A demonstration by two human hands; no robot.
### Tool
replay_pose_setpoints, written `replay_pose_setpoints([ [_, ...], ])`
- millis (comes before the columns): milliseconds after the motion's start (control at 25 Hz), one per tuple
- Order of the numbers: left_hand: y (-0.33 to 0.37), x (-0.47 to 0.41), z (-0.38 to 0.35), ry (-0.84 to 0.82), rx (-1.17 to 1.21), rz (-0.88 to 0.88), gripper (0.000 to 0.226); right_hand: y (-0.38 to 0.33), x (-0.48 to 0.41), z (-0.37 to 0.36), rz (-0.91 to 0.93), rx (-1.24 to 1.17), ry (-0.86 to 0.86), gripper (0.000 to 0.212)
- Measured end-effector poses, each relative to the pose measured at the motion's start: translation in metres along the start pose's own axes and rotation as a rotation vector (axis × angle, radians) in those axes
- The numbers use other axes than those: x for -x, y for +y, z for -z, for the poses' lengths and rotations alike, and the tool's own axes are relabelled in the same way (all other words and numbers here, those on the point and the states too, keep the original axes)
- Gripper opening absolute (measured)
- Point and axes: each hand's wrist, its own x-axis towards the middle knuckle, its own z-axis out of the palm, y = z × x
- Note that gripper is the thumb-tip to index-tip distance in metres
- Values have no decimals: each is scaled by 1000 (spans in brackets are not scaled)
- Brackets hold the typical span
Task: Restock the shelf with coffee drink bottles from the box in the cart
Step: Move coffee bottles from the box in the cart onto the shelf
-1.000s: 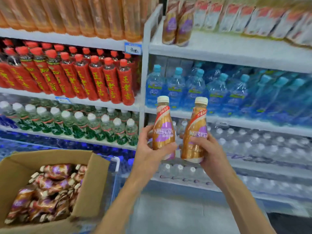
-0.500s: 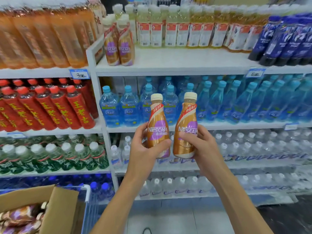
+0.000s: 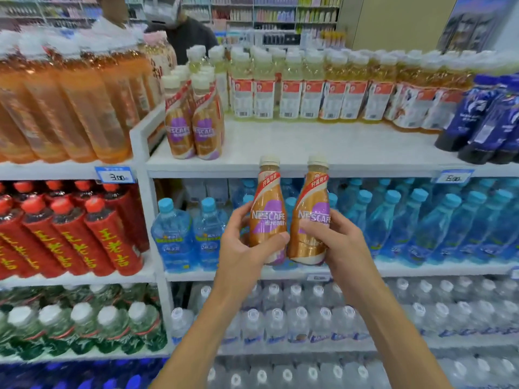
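The person holds two coffee drinks upright and side by side in front of the shelving. The left hand (image 3: pixel 241 248) is wrapped round a slim tan-and-purple plastic coffee bottle with a cream cap (image 3: pixel 268 209), thumb curled across the front of the label and fingers out of sight behind. The right hand (image 3: pixel 339 240) grips a matching tan-and-purple coffee bottle (image 3: pixel 313 211) low on its body, thumb lying over the label. Both grips close on the lower halves, leaving necks and caps free, and the two bottles stand just beside each other. Their long axes run near vertical, the right one leaning slightly toward one o'clock. The flat white top shelf (image 3: pixel 323 147) lies at twelve o'clock from the hands, its front edge level with the caps, with a bare stretch of board directly above. The small cluster of identical shelved coffee bottles (image 3: pixel 193 127) stands at about ten o'clock, at the shelf's left end, so the left hand is the nearer one. Judging from this, the bottle bases must rise above the shelf edge before going in and toward eleven o'clock beside that cluster. Pale yellow tea bottles (image 3: pixel 280 94) line the back of the shelf, and dark blue bottles (image 3: pixel 491 122) sit at two o'clock. The box and cart are out of view.
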Motion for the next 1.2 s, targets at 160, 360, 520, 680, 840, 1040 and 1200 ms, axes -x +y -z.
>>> replay_pose_setpoints([
  [160,10,-59,9,-3,11,-50,66,-11,-53,-19,49,8,7,37],
  [360,24,-115,12,-1,9,-124,66,-28,-104,-36,85,57,-7,45],
  [520,36,-155,7,23,-79,-223,65,-51,-142,-42,134,104,-42,33],
  [680,35,-191,2,23,-157,-259,69,-62,-175,-42,199,215,-68,33],
  [840,24,-212,-3,41,-198,-250,75,-57,-200,-39,225,270,-66,42],
  [1040,17,-227,-6,44,-226,-258,78,-45,-218,-34,270,299,-46,56],
  [1200,17,-227,-2,40,-273,-242,77,-41,-224,-32,298,361,-43,65],
])
